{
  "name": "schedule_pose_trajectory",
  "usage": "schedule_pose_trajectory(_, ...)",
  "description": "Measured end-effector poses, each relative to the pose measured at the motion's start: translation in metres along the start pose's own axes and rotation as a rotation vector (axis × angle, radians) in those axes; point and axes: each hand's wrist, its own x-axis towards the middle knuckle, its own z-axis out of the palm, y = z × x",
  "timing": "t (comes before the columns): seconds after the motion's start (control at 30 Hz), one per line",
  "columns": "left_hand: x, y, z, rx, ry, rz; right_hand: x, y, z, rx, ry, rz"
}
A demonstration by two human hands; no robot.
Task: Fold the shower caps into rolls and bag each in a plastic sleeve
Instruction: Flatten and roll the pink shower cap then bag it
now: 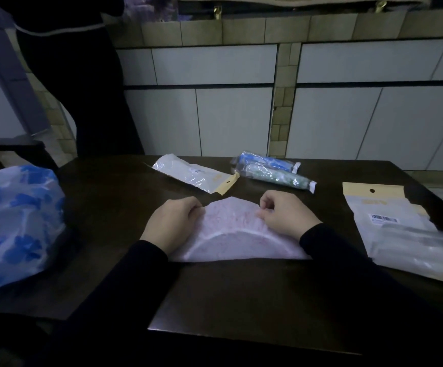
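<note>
Pink shower cap (235, 234) lies flat, folded to a half-moon, on the dark table (114, 207), straight edge toward the person, curved edge away. Both forearms in black sleeves come in from the near edge & angle inward. L hand (172, 223) sits palm-down on the cap's left side, knuckles up, fingers curled in & pinching the cap's upper-left rim. R hand (286, 215) mirrors it on the right side, fingers curled tight, thumb & forefinger nipping the upper-right rim; wrist rests on the cap. Beyond the hands, well apart: a bagged white cap (193, 173) in a clear sleeve w/ tan flap, and just to its right two bagged rolls touching, one blue (265, 160), one green (278, 177). Stack of empty plastic sleeves (405, 229) at far right of table. Blue-patterned plastic bag (14, 221) at the left edge.
</note>
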Motion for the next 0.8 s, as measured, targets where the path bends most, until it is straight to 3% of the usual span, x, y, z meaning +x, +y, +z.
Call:
schedule_pose_trajectory(0.13,0.002,-0.005,0.003,0.079,0.093,0.060,0.001,-0.001,0.005,0.006,0.073,0.019)
schedule_pose_trajectory(0.27,-0.006,0.009,-0.004,0.102,0.367,0.377,-0.004,-0.004,0.008,-0.090,0.119,-0.044)
schedule_pose_trajectory(0.33,-0.015,0.021,-0.002,0.109,0.153,0.432,-0.005,-0.004,0.006,-0.120,0.126,-0.063)
schedule_pose_trajectory(0.43,-0.020,0.021,0.011,0.259,-0.294,0.273,-0.011,-0.010,0.002,-0.267,0.258,-0.185)
schedule_pose_trajectory(0.5,-0.019,0.019,0.013,0.284,-0.363,0.241,-0.023,-0.022,-0.001,-0.351,0.295,-0.321)
schedule_pose_trajectory(0.57,-0.018,0.019,0.012,0.282,-0.380,0.235,-0.037,-0.033,0.005,-0.437,0.155,-0.400)
schedule_pose_trajectory(0.7,-0.019,0.021,0.012,0.263,-0.441,0.205,-0.047,-0.024,0.021,-0.461,-0.250,-0.266)
schedule_pose_trajectory(0.8,-0.015,0.016,0.007,0.268,-0.510,0.194,-0.041,-0.012,0.015,-0.477,-0.309,-0.189)
